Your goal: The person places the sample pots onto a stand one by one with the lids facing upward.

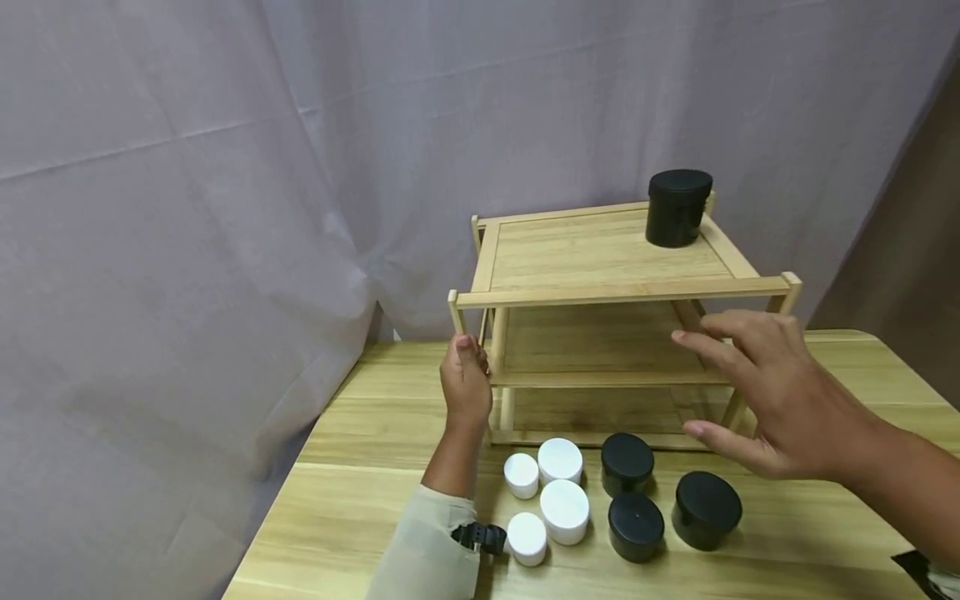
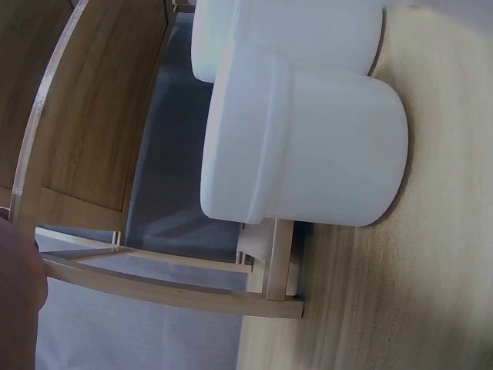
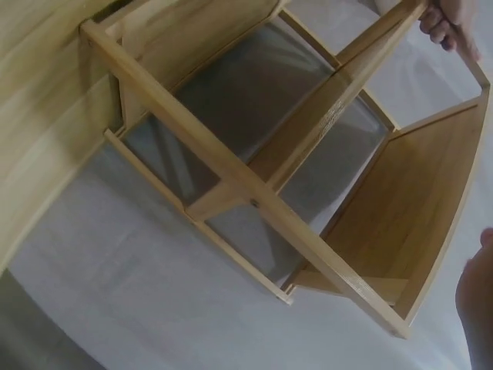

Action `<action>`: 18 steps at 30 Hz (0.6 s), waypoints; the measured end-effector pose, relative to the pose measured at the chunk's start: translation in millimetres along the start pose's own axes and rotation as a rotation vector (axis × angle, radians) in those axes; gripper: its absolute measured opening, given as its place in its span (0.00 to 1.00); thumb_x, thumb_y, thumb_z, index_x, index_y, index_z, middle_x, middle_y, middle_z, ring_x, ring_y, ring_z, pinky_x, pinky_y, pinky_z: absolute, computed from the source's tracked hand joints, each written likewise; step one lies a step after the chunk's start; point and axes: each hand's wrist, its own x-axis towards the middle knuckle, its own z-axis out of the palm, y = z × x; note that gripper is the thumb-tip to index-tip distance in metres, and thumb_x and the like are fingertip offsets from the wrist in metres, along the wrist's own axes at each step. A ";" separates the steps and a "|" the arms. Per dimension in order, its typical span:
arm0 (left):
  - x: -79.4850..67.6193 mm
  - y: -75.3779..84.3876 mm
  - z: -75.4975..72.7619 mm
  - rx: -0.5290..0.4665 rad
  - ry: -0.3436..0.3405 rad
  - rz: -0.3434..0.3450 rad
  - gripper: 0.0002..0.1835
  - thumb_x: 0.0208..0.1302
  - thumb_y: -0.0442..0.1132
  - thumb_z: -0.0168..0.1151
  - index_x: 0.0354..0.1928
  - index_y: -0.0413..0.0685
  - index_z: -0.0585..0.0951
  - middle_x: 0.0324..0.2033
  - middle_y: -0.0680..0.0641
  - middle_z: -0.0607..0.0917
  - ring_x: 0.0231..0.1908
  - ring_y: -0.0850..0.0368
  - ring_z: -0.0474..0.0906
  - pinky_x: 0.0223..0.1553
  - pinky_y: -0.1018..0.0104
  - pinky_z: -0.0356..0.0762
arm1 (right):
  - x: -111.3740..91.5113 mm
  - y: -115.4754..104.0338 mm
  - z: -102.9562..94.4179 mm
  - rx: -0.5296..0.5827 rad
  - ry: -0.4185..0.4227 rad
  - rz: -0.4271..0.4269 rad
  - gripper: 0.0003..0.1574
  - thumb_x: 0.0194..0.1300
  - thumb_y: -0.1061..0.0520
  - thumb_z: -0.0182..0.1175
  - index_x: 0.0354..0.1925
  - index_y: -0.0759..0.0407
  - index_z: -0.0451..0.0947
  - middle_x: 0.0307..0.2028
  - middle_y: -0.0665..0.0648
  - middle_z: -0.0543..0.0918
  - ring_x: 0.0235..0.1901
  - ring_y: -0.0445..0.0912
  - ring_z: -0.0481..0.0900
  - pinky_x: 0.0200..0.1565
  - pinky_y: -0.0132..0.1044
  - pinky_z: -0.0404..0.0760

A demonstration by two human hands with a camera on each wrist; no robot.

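A three-tier wooden shelf (image 1: pixel 570 258) stands on the table, a lidded black jar (image 1: pixel 677 212) at the back right of its top board. My left hand (image 1: pixel 465 383) grips the shelf's left front post, thumb pointing up, and also shows at the top of the right wrist view. Off the shelf's right front corner, my right hand (image 1: pixel 776 396) is held in the air with fingers spread and bent a little, nothing in it. In the right wrist view, the right front post (image 3: pixel 254 193) is apart from that hand.
In front of the shelf stand several white lidded jars (image 1: pixel 564 510), two of them small, beside my left forearm. Three black jars (image 1: pixel 636 525) stand to their right, below my right hand. A grey curtain (image 1: pixel 375 150) hangs behind the wooden table (image 1: pixel 337 492).
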 end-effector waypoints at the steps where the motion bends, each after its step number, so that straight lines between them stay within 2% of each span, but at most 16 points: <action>1: -0.2 0.5 0.3 -0.001 0.001 -0.003 0.48 0.72 0.79 0.38 0.31 0.32 0.62 0.20 0.57 0.62 0.20 0.67 0.55 0.24 0.75 0.56 | -2.7 -0.7 -0.1 0.004 -0.014 0.005 0.53 0.80 0.20 0.46 0.68 0.65 0.78 0.59 0.71 0.77 0.59 0.63 0.70 0.52 0.58 0.61; 4: -0.5 1.2 0.2 -0.007 0.005 -0.008 0.49 0.72 0.79 0.39 0.32 0.30 0.62 0.20 0.56 0.62 0.20 0.67 0.55 0.24 0.75 0.56 | -8.8 -2.7 -1.3 0.009 -0.064 0.036 0.52 0.79 0.19 0.48 0.70 0.61 0.78 0.61 0.67 0.78 0.57 0.56 0.72 0.52 0.50 0.64; 8: -0.2 -0.2 -1.2 -0.011 -0.002 -0.001 0.49 0.72 0.79 0.38 0.32 0.30 0.62 0.20 0.56 0.62 0.20 0.67 0.55 0.23 0.75 0.56 | -14.7 -4.8 -2.3 0.038 -0.108 0.079 0.42 0.72 0.28 0.69 0.67 0.56 0.82 0.56 0.57 0.84 0.47 0.42 0.76 0.46 0.37 0.70; 11: 0.3 -1.2 -1.2 -0.009 -0.008 0.002 0.48 0.72 0.79 0.37 0.31 0.32 0.62 0.20 0.57 0.62 0.21 0.67 0.56 0.24 0.75 0.56 | -19.0 -5.9 -3.4 0.073 -0.106 0.128 0.35 0.58 0.42 0.84 0.60 0.53 0.87 0.47 0.48 0.89 0.37 0.33 0.78 0.37 0.29 0.74; 14: 0.4 -2.0 -0.9 -0.010 -0.009 0.006 0.46 0.73 0.78 0.37 0.31 0.33 0.62 0.20 0.58 0.62 0.21 0.67 0.56 0.24 0.75 0.56 | -24.7 -6.0 -4.5 0.119 -0.106 0.208 0.30 0.53 0.52 0.86 0.54 0.50 0.89 0.32 0.38 0.83 0.28 0.27 0.70 0.30 0.25 0.66; 18: 0.5 -2.6 -0.6 -0.011 -0.016 0.017 0.46 0.74 0.77 0.36 0.31 0.33 0.62 0.20 0.58 0.62 0.21 0.67 0.56 0.24 0.75 0.57 | -33.0 -5.7 -7.5 0.202 -0.115 0.316 0.29 0.52 0.64 0.84 0.52 0.46 0.89 0.24 0.33 0.63 0.25 0.26 0.57 0.27 0.27 0.56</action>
